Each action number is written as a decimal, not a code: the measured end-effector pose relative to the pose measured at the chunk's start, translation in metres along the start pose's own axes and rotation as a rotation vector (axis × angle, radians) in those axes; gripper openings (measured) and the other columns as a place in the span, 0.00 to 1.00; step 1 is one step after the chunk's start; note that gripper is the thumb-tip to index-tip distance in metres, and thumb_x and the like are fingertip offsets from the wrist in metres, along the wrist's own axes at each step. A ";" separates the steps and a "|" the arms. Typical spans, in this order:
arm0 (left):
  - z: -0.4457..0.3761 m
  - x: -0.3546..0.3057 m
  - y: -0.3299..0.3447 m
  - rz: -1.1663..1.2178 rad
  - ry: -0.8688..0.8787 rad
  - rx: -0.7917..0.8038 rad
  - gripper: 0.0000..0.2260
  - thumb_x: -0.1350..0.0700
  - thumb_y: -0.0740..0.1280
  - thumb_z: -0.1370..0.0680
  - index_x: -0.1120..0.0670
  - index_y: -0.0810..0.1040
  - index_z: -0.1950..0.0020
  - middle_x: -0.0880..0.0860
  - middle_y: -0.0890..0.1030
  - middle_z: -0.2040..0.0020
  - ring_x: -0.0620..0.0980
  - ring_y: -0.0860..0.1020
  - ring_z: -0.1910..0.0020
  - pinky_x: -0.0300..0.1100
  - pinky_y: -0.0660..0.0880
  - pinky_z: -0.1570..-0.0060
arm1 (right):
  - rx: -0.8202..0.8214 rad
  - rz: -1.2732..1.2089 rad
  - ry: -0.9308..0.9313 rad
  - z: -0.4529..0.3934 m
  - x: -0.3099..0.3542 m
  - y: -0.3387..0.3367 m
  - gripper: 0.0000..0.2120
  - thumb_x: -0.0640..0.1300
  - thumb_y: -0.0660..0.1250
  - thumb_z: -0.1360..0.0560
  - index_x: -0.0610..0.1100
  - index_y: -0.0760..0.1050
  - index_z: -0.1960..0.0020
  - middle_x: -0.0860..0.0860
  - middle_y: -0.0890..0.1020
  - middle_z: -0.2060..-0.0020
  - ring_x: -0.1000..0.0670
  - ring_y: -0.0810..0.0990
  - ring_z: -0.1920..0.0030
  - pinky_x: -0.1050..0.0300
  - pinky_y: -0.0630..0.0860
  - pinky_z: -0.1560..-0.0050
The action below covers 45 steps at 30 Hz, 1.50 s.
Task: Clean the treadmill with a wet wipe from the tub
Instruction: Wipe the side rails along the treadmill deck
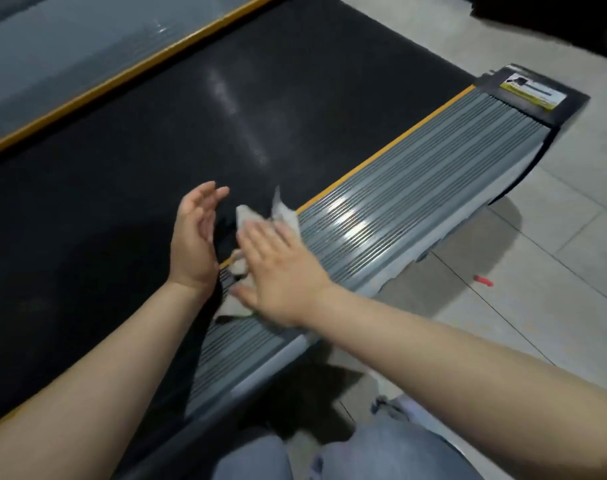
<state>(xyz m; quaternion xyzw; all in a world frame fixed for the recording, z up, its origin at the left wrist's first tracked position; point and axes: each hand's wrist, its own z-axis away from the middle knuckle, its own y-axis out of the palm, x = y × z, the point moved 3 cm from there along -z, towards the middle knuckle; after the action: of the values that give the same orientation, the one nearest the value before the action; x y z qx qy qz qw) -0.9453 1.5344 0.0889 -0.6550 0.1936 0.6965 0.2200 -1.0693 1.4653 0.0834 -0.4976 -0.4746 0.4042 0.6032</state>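
Counted: 1 treadmill (191, 133) w/ 1 black belt (104, 185) across mid frame, 2 grey ribbed side rails, one upper left (52, 57) and one centre-right (416, 174), each w/ 1 yellow edge strip. 2 hands, left (194, 237) and right (277, 271), at centre; 1 crumpled wipe (288, 216) at centre. 1 label sticker (530, 91) upper right, 1 small red item (482, 280) on floor at right.

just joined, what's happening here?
A person is wiping down a treadmill. The right hand presses flat on a crumpled wet wipe lying on the grey ribbed side rail, at the yellow strip along the black belt. The left hand is open, held above the belt beside the wipe and holding nothing. No tub is in view.
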 end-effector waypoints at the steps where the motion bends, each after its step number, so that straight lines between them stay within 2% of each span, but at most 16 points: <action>1: -0.002 0.001 -0.001 0.035 -0.018 0.015 0.18 0.58 0.50 0.19 0.54 0.72 0.33 0.55 0.79 0.36 0.46 0.74 0.31 0.39 0.66 0.31 | -0.044 -0.035 0.111 -0.002 -0.034 0.000 0.38 0.63 0.51 0.19 0.38 0.46 0.20 0.42 0.49 0.20 0.45 0.45 0.21 0.48 0.36 0.23; 5: -0.004 0.005 -0.001 0.033 -0.051 0.113 0.19 0.58 0.51 0.20 0.54 0.72 0.32 0.54 0.79 0.35 0.45 0.75 0.32 0.42 0.66 0.30 | -0.025 -0.040 0.547 0.019 -0.172 -0.017 0.41 0.64 0.51 0.20 0.38 0.45 0.20 0.42 0.48 0.20 0.43 0.47 0.21 0.46 0.42 0.22; 7: -0.001 0.004 0.005 0.008 -0.055 0.141 0.18 0.59 0.51 0.20 0.53 0.73 0.33 0.53 0.80 0.36 0.44 0.76 0.33 0.43 0.66 0.29 | -0.046 -0.070 0.628 0.022 -0.167 -0.021 0.42 0.66 0.49 0.21 0.37 0.45 0.20 0.40 0.49 0.21 0.41 0.48 0.21 0.44 0.43 0.22; 10: 0.005 0.006 0.010 -0.093 0.036 0.175 0.17 0.59 0.52 0.20 0.50 0.75 0.37 0.53 0.82 0.39 0.45 0.76 0.34 0.45 0.67 0.29 | -0.113 -0.039 0.399 0.015 -0.070 -0.001 0.44 0.68 0.50 0.23 0.36 0.48 0.21 0.39 0.50 0.21 0.40 0.49 0.21 0.43 0.42 0.22; 12: 0.009 0.008 0.011 -0.201 0.100 0.241 0.17 0.58 0.53 0.21 0.49 0.76 0.38 0.52 0.82 0.40 0.46 0.76 0.34 0.46 0.67 0.30 | -0.045 -0.035 0.288 0.015 -0.036 0.005 0.44 0.68 0.51 0.22 0.38 0.46 0.20 0.42 0.47 0.20 0.43 0.45 0.21 0.45 0.39 0.23; 15: 0.010 0.010 0.012 -0.275 0.120 0.294 0.17 0.58 0.54 0.21 0.49 0.75 0.36 0.49 0.81 0.40 0.45 0.75 0.34 0.46 0.67 0.30 | -0.055 -0.059 0.442 0.016 -0.097 -0.007 0.41 0.67 0.54 0.22 0.44 0.46 0.19 0.47 0.49 0.20 0.45 0.46 0.21 0.44 0.40 0.23; 18: 0.011 0.009 0.015 -0.304 0.143 0.326 0.17 0.58 0.54 0.21 0.50 0.75 0.36 0.48 0.81 0.40 0.44 0.76 0.35 0.44 0.68 0.32 | -0.087 -0.086 0.672 0.036 -0.145 -0.018 0.39 0.65 0.50 0.21 0.43 0.47 0.19 0.47 0.49 0.20 0.44 0.46 0.21 0.42 0.42 0.23; 21: 0.010 0.009 0.015 -0.296 0.155 0.310 0.17 0.59 0.54 0.21 0.51 0.75 0.36 0.48 0.81 0.40 0.44 0.76 0.36 0.43 0.69 0.33 | -0.086 -0.037 0.512 0.032 -0.082 -0.004 0.43 0.69 0.49 0.22 0.41 0.43 0.20 0.45 0.45 0.20 0.44 0.42 0.21 0.44 0.38 0.22; 23: 0.011 0.008 0.013 -0.299 0.170 0.297 0.17 0.60 0.54 0.20 0.51 0.75 0.35 0.48 0.81 0.40 0.44 0.76 0.35 0.43 0.68 0.33 | -0.079 -0.007 0.414 0.029 -0.064 0.001 0.42 0.68 0.48 0.22 0.42 0.43 0.19 0.45 0.44 0.20 0.45 0.41 0.21 0.45 0.37 0.23; 25: 0.012 0.008 0.012 -0.294 0.166 0.295 0.17 0.60 0.54 0.20 0.51 0.75 0.35 0.48 0.81 0.40 0.44 0.76 0.35 0.43 0.68 0.32 | -0.093 -0.020 0.499 0.029 -0.094 -0.005 0.40 0.67 0.50 0.21 0.44 0.45 0.19 0.45 0.47 0.20 0.44 0.43 0.21 0.43 0.40 0.23; 28: 0.015 0.007 0.015 -0.302 0.161 0.314 0.17 0.60 0.54 0.21 0.52 0.75 0.35 0.48 0.81 0.40 0.43 0.75 0.35 0.40 0.69 0.33 | -0.084 -0.050 0.674 0.038 -0.110 -0.015 0.44 0.69 0.52 0.23 0.41 0.46 0.20 0.42 0.49 0.20 0.42 0.46 0.21 0.41 0.42 0.23; 32: 0.019 0.007 0.021 -0.370 0.184 0.324 0.17 0.59 0.55 0.22 0.50 0.76 0.36 0.46 0.81 0.40 0.41 0.75 0.36 0.34 0.69 0.36 | -0.112 -0.067 0.432 0.033 -0.052 0.001 0.42 0.67 0.51 0.22 0.42 0.46 0.20 0.46 0.48 0.20 0.46 0.43 0.21 0.44 0.37 0.23; 36: 0.021 0.008 0.022 -0.503 0.222 0.357 0.18 0.58 0.55 0.22 0.50 0.75 0.34 0.43 0.79 0.39 0.39 0.74 0.35 0.39 0.69 0.34 | -0.187 -0.047 0.625 0.024 -0.128 -0.014 0.38 0.63 0.55 0.21 0.42 0.52 0.21 0.46 0.55 0.21 0.44 0.50 0.21 0.40 0.44 0.24; 39: 0.021 0.008 0.024 -0.543 0.251 0.349 0.18 0.57 0.55 0.21 0.50 0.75 0.34 0.42 0.79 0.38 0.40 0.74 0.35 0.42 0.70 0.33 | -0.172 -0.049 0.754 0.020 -0.158 -0.022 0.40 0.66 0.55 0.22 0.39 0.53 0.21 0.45 0.57 0.22 0.43 0.51 0.22 0.38 0.46 0.24; 42: 0.020 0.009 0.023 -0.494 0.254 0.309 0.18 0.58 0.54 0.21 0.52 0.75 0.34 0.45 0.79 0.38 0.43 0.74 0.34 0.45 0.70 0.32 | -0.166 -0.052 0.561 0.016 -0.093 -0.012 0.49 0.71 0.55 0.27 0.37 0.49 0.21 0.42 0.53 0.21 0.43 0.50 0.22 0.41 0.45 0.23; 45: 0.019 0.008 0.020 -0.417 0.238 0.256 0.18 0.60 0.54 0.22 0.52 0.75 0.35 0.48 0.80 0.38 0.44 0.75 0.35 0.44 0.69 0.31 | -0.117 -0.047 0.344 0.026 -0.027 0.004 0.51 0.74 0.52 0.28 0.39 0.46 0.20 0.43 0.47 0.20 0.45 0.45 0.21 0.44 0.40 0.23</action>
<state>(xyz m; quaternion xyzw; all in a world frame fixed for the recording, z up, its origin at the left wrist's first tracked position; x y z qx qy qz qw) -0.9725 1.5286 0.0817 -0.7247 0.1652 0.5242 0.4155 -1.1005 1.4452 0.0764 -0.5823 -0.3986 0.2709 0.6547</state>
